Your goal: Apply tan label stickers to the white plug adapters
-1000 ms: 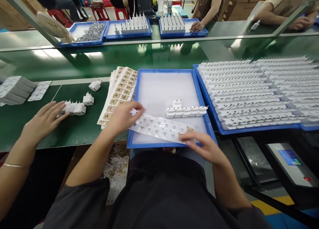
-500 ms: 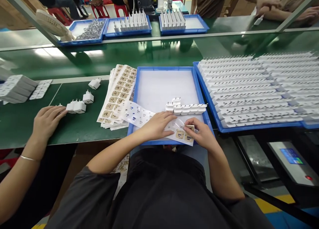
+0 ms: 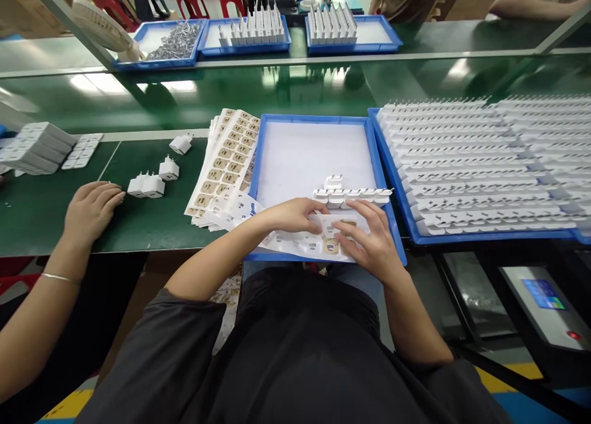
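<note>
A white sticker sheet [image 3: 300,242] with tan labels lies across the near part of a blue-rimmed tray [image 3: 263,159]. My left hand [image 3: 295,216] is bent over this sheet and grips it, its fingertips partly hidden. To the right, my right hand [image 3: 372,242] rests over the sheet's end with fingers spread, near the tan labels [image 3: 330,246]. Just beyond my fingers stands a row of white plug chargers [image 3: 335,197], prongs up, with one more charger [image 3: 333,182] behind it.
Stacked label sheets [image 3: 221,165] lie left of the tray. A co-worker's hand [image 3: 92,208] rests by several loose chargers [image 3: 146,185]. At right, a blue tray [image 3: 418,234] holds rows of white chargers. Filled trays [image 3: 240,53] stand across the green bench.
My right hand has gone from pinching at the sheet's end to spread fingers over it. The sheet's right end has shifted up and lies flatter. The view has tilted slightly.
</note>
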### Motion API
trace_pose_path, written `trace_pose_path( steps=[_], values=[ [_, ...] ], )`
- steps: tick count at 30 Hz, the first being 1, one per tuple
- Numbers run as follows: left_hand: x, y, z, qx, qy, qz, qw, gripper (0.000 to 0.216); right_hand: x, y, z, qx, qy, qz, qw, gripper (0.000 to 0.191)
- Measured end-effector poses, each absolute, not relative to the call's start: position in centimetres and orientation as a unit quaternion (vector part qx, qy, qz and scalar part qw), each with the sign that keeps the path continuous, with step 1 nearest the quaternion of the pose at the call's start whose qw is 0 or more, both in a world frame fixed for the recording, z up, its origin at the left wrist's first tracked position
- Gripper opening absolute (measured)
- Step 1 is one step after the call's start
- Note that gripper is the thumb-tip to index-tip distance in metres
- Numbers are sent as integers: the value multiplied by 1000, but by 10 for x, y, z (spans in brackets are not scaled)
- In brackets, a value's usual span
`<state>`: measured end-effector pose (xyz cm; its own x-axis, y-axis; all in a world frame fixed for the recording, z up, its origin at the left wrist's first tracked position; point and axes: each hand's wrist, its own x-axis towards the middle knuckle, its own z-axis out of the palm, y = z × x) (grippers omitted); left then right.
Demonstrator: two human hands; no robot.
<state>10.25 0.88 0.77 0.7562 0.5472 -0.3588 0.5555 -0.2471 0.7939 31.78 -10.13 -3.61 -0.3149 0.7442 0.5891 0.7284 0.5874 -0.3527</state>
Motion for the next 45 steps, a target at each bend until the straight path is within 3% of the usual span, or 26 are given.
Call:
trace_pose_path(
  steps=[6,15,21,25,28,31,36,40,45],
  values=[
    [107,5,-1,803,424,104,406,26,315,-104,-30,-424,-856,-4,297,17],
    [104,13,15,775,350,-30,525,45,306,-99,-40,-403,-854,-3,329,10],
    [104,13,5,777,352,-34,520,40,313,-103,-45,-390,-849,15,356,12],
    [105,6,-6,815,368,-37,446,39,323,-111,-48,-416,-787,114,442,14],
    [106,-2,-15,863,399,-23,307,36,327,-115,-52,-459,-711,167,506,12],
    [108,-6,-21,872,447,80,184,41,327,-117,-55,-470,-696,194,507,11],
    [116,0,-24,841,439,241,206,55,322,-115,-52,-495,-690,208,485,6],
    [124,7,-18,861,410,166,250,73,312,-113,-46,-499,-708,221,449,5],
    [132,14,-12,866,462,40,188,65,302,-110,-46,-504,-719,246,410,3]
  ],
)
